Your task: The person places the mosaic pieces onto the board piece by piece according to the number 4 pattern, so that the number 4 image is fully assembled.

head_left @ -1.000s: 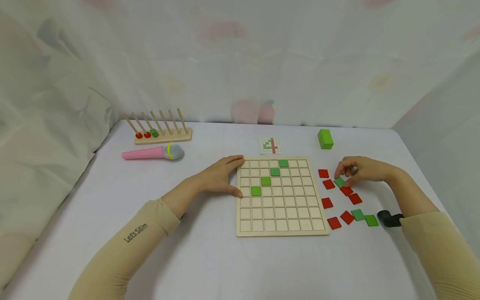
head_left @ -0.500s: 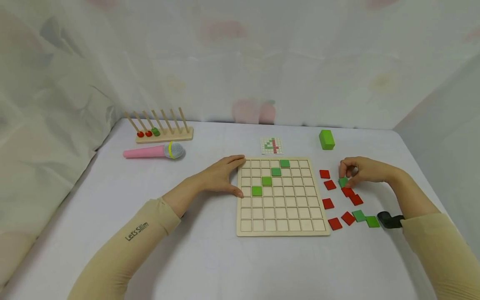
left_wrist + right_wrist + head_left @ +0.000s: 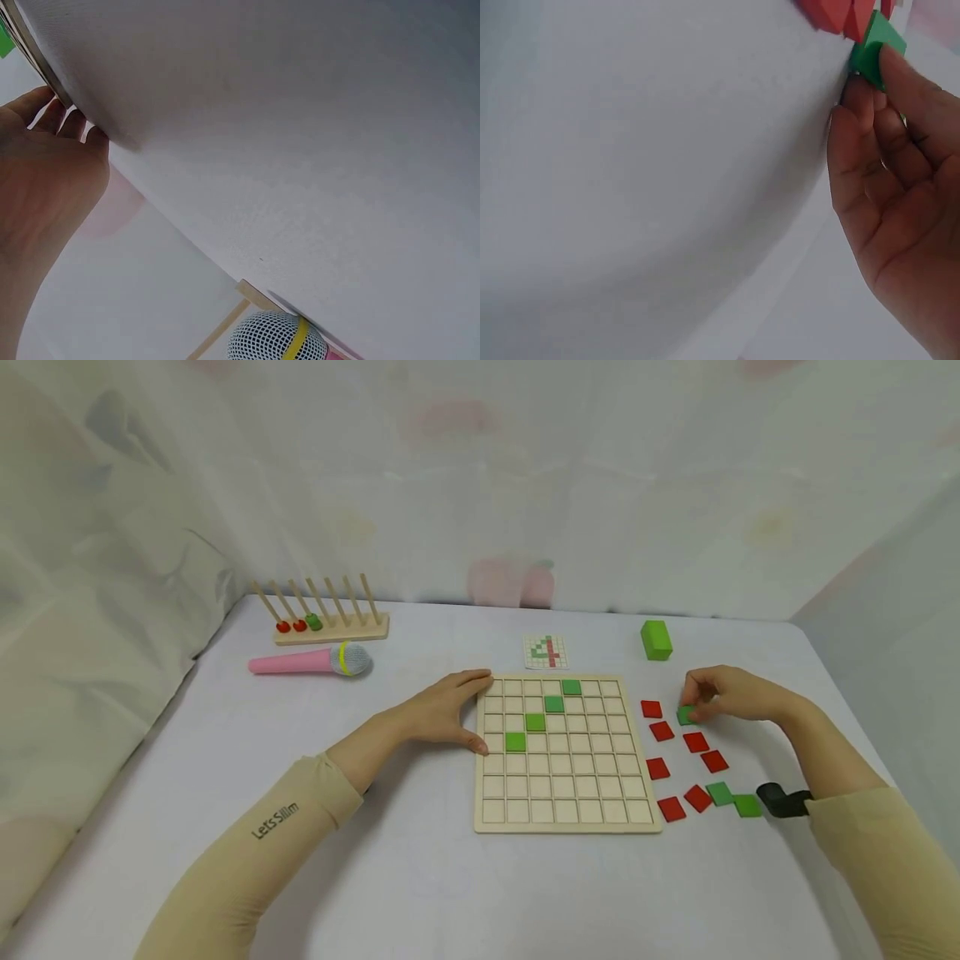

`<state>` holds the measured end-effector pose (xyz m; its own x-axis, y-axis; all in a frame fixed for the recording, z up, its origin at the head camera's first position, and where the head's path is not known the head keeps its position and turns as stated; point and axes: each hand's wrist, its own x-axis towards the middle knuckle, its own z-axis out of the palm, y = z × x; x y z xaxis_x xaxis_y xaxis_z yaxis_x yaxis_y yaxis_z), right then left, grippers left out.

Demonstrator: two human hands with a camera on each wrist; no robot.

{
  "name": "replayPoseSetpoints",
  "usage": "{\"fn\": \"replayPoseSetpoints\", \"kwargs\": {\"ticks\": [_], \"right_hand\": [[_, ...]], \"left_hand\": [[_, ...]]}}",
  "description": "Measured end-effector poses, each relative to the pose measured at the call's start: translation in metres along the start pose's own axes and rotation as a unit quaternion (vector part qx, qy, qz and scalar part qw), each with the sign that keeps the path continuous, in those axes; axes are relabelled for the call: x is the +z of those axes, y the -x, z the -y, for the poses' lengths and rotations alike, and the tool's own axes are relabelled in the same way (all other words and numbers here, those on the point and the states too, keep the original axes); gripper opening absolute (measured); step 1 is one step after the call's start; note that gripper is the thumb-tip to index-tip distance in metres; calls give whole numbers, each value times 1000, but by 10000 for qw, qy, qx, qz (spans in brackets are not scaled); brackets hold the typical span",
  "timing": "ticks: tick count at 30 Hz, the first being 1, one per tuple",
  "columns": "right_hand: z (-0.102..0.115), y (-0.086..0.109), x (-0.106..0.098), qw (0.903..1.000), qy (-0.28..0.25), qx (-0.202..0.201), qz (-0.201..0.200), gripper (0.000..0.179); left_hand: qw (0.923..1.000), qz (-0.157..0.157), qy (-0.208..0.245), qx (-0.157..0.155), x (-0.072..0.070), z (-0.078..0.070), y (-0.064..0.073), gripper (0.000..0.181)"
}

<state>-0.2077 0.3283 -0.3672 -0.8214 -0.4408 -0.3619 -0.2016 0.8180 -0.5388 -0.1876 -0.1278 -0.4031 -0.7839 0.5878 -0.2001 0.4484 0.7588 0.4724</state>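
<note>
A pale wooden grid board (image 3: 561,788) lies in the middle of the table, with several green tiles (image 3: 536,722) set in its squares along a diagonal. My left hand (image 3: 441,710) rests at the board's left edge, thumb and fingers spread and touching its rim. To the right of the board, my right hand (image 3: 731,693) pinches a green square tile (image 3: 868,54) between thumb and fingers, just above several red tiles (image 3: 696,742). In the right wrist view the thumb lies over the tile's face and hides part of it.
Behind the board lies a small pattern card (image 3: 546,652); a green block (image 3: 656,641) stands at the back right. A pink toy microphone (image 3: 300,662) and a pegged bead stand (image 3: 352,628) are at the left. Loose green tiles (image 3: 720,793) lie below my right hand.
My right hand has picked the green tile off from beside the red ones and drawn it slightly up and away from them. The left hand stays at the board's edge.
</note>
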Motion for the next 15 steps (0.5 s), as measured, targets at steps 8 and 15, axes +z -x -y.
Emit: {"fn": "replayPoseSetpoints", "kwargs": {"ticks": [8, 15], "right_hand": [[33, 2, -2, 9984, 231, -506, -117, 15], [67, -1, 7, 9952, 200, -899, -327, 17]], "left_hand": [[10000, 5, 6, -6, -1, 0, 0, 118], [10000, 16, -26, 0, 0, 0, -1, 119]]}}
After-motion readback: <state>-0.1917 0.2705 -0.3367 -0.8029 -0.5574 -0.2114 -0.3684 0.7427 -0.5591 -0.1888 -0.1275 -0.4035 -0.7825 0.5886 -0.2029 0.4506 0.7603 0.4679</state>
